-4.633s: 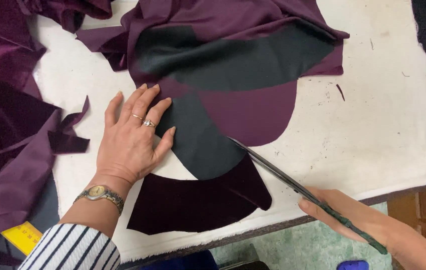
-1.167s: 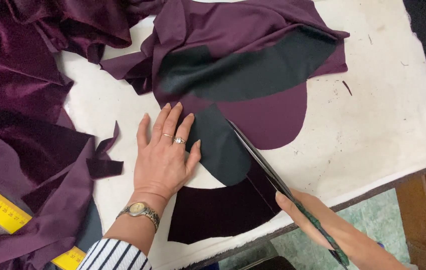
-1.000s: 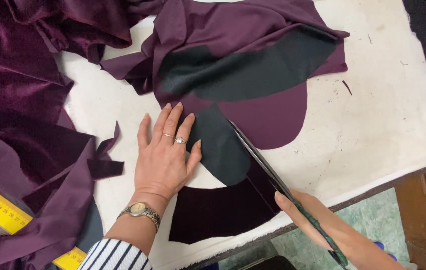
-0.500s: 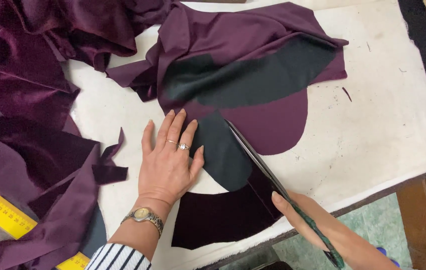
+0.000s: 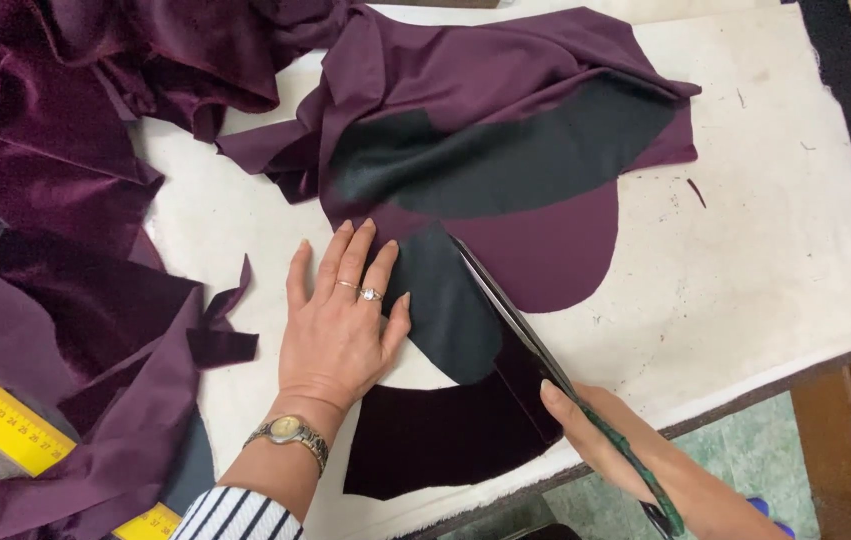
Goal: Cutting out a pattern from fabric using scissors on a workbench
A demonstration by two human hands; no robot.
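Scissors (image 5: 505, 315) in right grip (image 5: 595, 430) slice dark fabric (image 5: 445, 310) — left hand (image 5: 340, 330) flat, pressing it.

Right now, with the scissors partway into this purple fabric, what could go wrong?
The left hand presses the dark pattern piece close beside the scissors, so its fingertips could be nicked. Loose purple fabric might shift, pulling the cut off line. The right hand works over the table edge, unsupported.

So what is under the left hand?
The left hand lies flat on the white table cover, its fingertips on the dark pattern piece. Anything beneath the palm is hidden.
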